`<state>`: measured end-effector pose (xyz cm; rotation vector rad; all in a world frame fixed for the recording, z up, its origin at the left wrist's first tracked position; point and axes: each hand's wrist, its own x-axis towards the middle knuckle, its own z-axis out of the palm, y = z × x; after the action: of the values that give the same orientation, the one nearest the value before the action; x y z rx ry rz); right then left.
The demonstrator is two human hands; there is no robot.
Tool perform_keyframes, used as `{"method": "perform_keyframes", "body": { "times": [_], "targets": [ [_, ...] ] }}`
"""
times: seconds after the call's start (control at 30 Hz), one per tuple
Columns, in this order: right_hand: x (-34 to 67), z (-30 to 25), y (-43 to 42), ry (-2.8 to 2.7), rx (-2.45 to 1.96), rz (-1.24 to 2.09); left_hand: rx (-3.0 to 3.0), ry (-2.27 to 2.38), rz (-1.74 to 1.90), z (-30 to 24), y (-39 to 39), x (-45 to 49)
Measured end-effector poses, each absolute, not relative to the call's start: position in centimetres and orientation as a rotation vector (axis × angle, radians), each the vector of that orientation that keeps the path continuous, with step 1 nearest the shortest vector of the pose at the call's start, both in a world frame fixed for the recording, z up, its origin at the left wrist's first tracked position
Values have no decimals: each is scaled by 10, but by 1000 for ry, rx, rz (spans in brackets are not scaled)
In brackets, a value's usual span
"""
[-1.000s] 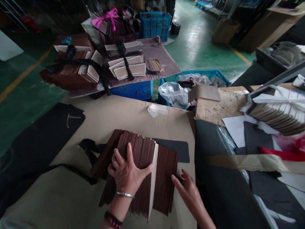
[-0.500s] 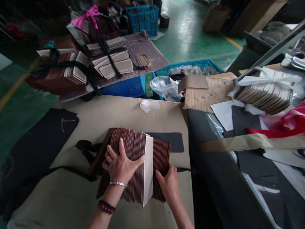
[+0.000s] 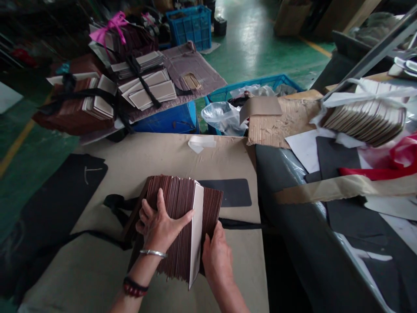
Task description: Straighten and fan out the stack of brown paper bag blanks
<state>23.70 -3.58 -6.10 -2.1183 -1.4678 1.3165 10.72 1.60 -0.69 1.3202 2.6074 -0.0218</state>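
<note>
Right hand [image 3: 217, 256] has come in since a second ago: it hung just off the brown stack [image 3: 177, 200] then, now it's against the right end, and the run of pieces beyond the pale board [image 3: 196, 234] shows narrower. Left to right from there. Dark cloth [image 3: 58, 200] with a light T-shaped mark, over the left side of the desk [image 3: 140, 152]. Beyond it, tied brown bundle [image 3: 74, 98] on another surface. Black strap [image 3: 241, 224], shows both sides of the stack. Left hand [image 3: 159, 230], silver bangle [image 3: 153, 253] and dark beads [image 3: 135, 287] at the wrist, lies over the stack, fingers spread wide, thumb reaching the pale board. Stack sits mid-desk: thin brown pieces side by side, pale board among them near the right end, turned partly face-up. Right hand: fingers bent around the right edge, thumb nearer the board; can't tell how firm the hold is. Just behind, dark grey panel [image 3: 234, 191] flat on the desk. Farther right, beige band [image 3: 325, 191], red ribbon [image 3: 374, 174], tied pale-edged bundle [image 3: 365, 119].
</note>
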Motion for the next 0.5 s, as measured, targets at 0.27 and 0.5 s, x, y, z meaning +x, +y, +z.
{"method": "perform_keyframes", "body": {
  "times": [0.27, 0.5],
  "targets": [
    [249, -75, -31, -1335, -2016, 1338, 1303, 2611, -64, -6, 18, 112],
    [270, -98, -34, -1198, -1957, 1282, 1338, 2632, -64, -11, 16, 115]
  ]
}}
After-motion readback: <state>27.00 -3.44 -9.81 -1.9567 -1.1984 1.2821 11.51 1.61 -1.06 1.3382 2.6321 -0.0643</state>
